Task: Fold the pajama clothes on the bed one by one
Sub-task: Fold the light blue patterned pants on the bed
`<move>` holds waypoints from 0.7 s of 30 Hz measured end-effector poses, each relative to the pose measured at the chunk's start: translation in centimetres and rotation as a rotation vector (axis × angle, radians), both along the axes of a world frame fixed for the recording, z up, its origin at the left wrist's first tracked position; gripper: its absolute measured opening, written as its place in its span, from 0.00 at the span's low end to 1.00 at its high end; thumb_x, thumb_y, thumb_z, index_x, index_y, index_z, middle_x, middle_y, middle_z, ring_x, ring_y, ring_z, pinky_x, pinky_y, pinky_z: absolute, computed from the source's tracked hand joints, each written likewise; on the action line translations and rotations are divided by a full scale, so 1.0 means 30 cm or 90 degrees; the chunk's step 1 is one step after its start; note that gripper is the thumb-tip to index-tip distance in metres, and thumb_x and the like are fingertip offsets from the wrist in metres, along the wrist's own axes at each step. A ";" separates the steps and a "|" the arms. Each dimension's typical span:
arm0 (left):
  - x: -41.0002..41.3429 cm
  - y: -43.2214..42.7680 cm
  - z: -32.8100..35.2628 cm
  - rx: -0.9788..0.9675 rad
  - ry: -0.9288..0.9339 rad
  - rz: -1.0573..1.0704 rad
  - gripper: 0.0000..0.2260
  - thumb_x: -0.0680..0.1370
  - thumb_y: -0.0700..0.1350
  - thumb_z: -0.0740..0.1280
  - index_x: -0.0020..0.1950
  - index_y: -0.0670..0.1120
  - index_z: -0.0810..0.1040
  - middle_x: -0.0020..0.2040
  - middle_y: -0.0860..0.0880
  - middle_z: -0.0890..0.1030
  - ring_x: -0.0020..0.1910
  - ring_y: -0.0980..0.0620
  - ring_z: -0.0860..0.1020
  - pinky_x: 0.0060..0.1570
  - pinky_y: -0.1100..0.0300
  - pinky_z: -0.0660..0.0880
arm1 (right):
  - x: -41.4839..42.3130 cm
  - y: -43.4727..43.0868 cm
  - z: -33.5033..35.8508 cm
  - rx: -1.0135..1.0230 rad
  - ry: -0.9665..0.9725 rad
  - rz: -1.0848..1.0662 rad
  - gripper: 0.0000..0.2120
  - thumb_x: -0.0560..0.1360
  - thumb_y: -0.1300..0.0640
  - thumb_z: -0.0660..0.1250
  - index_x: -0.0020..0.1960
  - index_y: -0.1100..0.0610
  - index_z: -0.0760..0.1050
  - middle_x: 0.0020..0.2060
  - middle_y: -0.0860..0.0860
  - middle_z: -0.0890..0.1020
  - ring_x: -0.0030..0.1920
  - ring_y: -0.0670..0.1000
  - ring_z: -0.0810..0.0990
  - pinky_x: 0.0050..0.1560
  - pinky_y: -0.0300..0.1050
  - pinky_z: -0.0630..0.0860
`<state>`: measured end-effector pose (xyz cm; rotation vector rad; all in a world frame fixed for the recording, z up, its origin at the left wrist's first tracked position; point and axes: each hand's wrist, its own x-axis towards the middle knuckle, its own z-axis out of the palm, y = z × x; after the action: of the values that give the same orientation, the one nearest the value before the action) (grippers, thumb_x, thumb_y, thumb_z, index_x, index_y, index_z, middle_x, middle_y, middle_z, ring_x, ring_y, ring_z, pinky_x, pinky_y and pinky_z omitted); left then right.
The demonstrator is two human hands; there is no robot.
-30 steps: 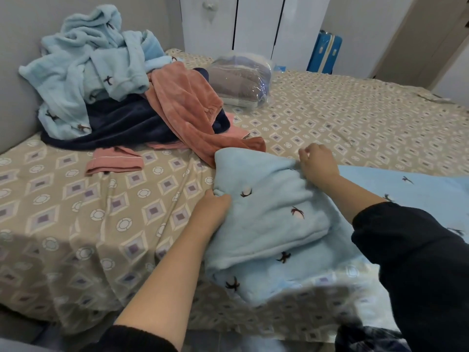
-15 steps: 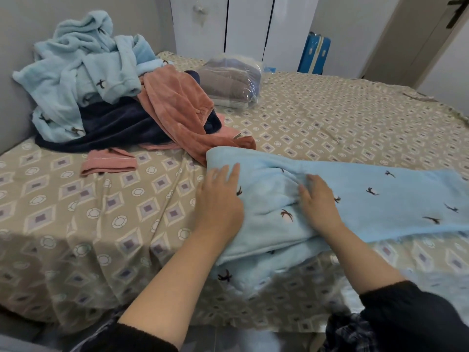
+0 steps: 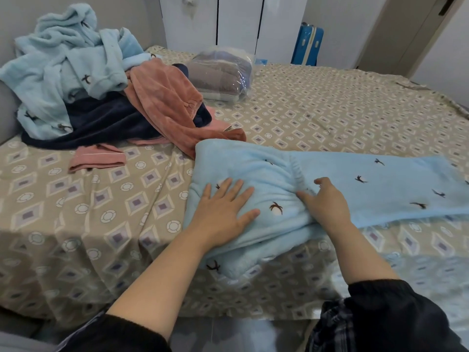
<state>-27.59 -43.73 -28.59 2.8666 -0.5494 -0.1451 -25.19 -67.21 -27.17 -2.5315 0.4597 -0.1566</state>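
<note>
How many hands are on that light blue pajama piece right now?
2. The left hand lies flat on the folded part of the light blue pajama piece; the right hand curls its fingers into its waistband.

A home bedroom. A bed (image 3: 330, 118) with a beige diamond-patterned sheet fills most of the frame, with white wardrobe doors (image 3: 228, 21) at the top centre. A blue suitcase (image 3: 307, 47) stands against the wall beside them.

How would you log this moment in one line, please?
item: blue pajama, partly folded | left hand: flat on it | right hand: at waistband, grip unclear | pile: unfolded, far left
</note>
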 end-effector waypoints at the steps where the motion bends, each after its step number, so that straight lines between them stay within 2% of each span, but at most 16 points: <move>1: 0.001 0.000 0.001 -0.008 0.003 0.004 0.28 0.80 0.64 0.43 0.79 0.59 0.44 0.79 0.55 0.42 0.77 0.55 0.38 0.74 0.45 0.36 | 0.001 -0.005 -0.004 -0.052 0.019 0.009 0.28 0.77 0.48 0.66 0.71 0.58 0.62 0.61 0.60 0.76 0.61 0.62 0.74 0.53 0.52 0.71; 2: 0.001 -0.001 -0.001 -0.008 0.002 0.005 0.28 0.80 0.64 0.43 0.79 0.58 0.44 0.80 0.55 0.42 0.77 0.55 0.38 0.74 0.45 0.36 | 0.006 -0.005 -0.006 -0.106 0.014 0.019 0.27 0.78 0.50 0.64 0.72 0.58 0.60 0.62 0.60 0.75 0.61 0.62 0.73 0.54 0.54 0.70; 4: -0.003 -0.003 -0.005 0.013 -0.005 0.001 0.29 0.80 0.65 0.45 0.79 0.58 0.42 0.79 0.55 0.41 0.77 0.54 0.38 0.74 0.44 0.36 | 0.008 0.025 0.004 -0.198 -0.106 0.054 0.25 0.80 0.54 0.61 0.74 0.60 0.60 0.66 0.60 0.71 0.63 0.63 0.69 0.58 0.56 0.68; 6: -0.007 -0.004 -0.010 0.034 -0.015 -0.005 0.32 0.79 0.67 0.47 0.79 0.57 0.41 0.79 0.54 0.41 0.78 0.53 0.38 0.74 0.43 0.36 | -0.001 0.079 0.018 -0.188 -0.250 0.165 0.24 0.80 0.54 0.57 0.73 0.62 0.62 0.67 0.60 0.71 0.64 0.63 0.69 0.63 0.56 0.65; 7: -0.008 -0.005 -0.011 0.037 -0.020 -0.006 0.33 0.79 0.67 0.48 0.79 0.57 0.41 0.79 0.54 0.41 0.78 0.53 0.38 0.74 0.43 0.36 | -0.005 0.106 0.012 -0.189 -0.263 0.258 0.25 0.80 0.50 0.54 0.74 0.60 0.62 0.68 0.59 0.71 0.67 0.61 0.68 0.66 0.56 0.63; 9: -0.009 -0.006 -0.011 0.041 -0.029 -0.007 0.34 0.78 0.67 0.48 0.79 0.55 0.41 0.80 0.54 0.41 0.78 0.53 0.38 0.74 0.43 0.36 | -0.006 0.141 -0.028 -0.246 -0.126 0.401 0.28 0.80 0.43 0.46 0.77 0.53 0.56 0.76 0.50 0.61 0.75 0.53 0.58 0.72 0.58 0.52; 11: -0.005 -0.004 -0.010 0.044 -0.030 -0.008 0.34 0.78 0.67 0.48 0.79 0.54 0.42 0.80 0.55 0.41 0.78 0.54 0.38 0.74 0.44 0.35 | 0.046 0.110 -0.069 -0.259 0.042 0.343 0.26 0.82 0.43 0.44 0.78 0.48 0.49 0.78 0.44 0.50 0.77 0.46 0.48 0.74 0.61 0.43; 14: 0.000 -0.003 -0.010 0.036 -0.020 -0.005 0.34 0.79 0.67 0.48 0.79 0.54 0.42 0.79 0.55 0.41 0.77 0.55 0.38 0.74 0.46 0.34 | 0.121 0.047 -0.079 -0.176 0.114 0.170 0.28 0.82 0.43 0.45 0.79 0.53 0.49 0.78 0.47 0.51 0.77 0.47 0.48 0.74 0.64 0.42; 17: -0.002 -0.003 -0.003 0.018 -0.006 -0.001 0.32 0.79 0.66 0.46 0.79 0.54 0.43 0.80 0.55 0.42 0.78 0.55 0.39 0.74 0.46 0.34 | 0.116 0.068 -0.040 -0.239 0.037 0.146 0.29 0.82 0.44 0.45 0.79 0.55 0.47 0.78 0.52 0.47 0.78 0.52 0.44 0.73 0.64 0.42; 19: 0.003 0.000 0.007 -0.012 -0.006 0.020 0.28 0.81 0.63 0.45 0.79 0.55 0.47 0.80 0.55 0.43 0.77 0.54 0.38 0.74 0.45 0.35 | 0.085 0.110 -0.010 -0.271 -0.089 0.196 0.28 0.82 0.45 0.46 0.79 0.53 0.45 0.78 0.51 0.45 0.78 0.52 0.42 0.73 0.62 0.41; 21: 0.025 0.015 0.012 -0.040 -0.009 0.093 0.25 0.82 0.60 0.44 0.79 0.56 0.49 0.80 0.54 0.41 0.77 0.52 0.36 0.72 0.42 0.36 | 0.088 0.128 -0.013 -0.280 -0.087 0.286 0.27 0.83 0.46 0.46 0.79 0.49 0.45 0.78 0.48 0.45 0.78 0.51 0.42 0.73 0.62 0.42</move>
<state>-26.85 -43.28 -28.23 2.8359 -0.3385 -0.0825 -22.54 -63.36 -27.57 -2.9501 -0.2299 -0.2825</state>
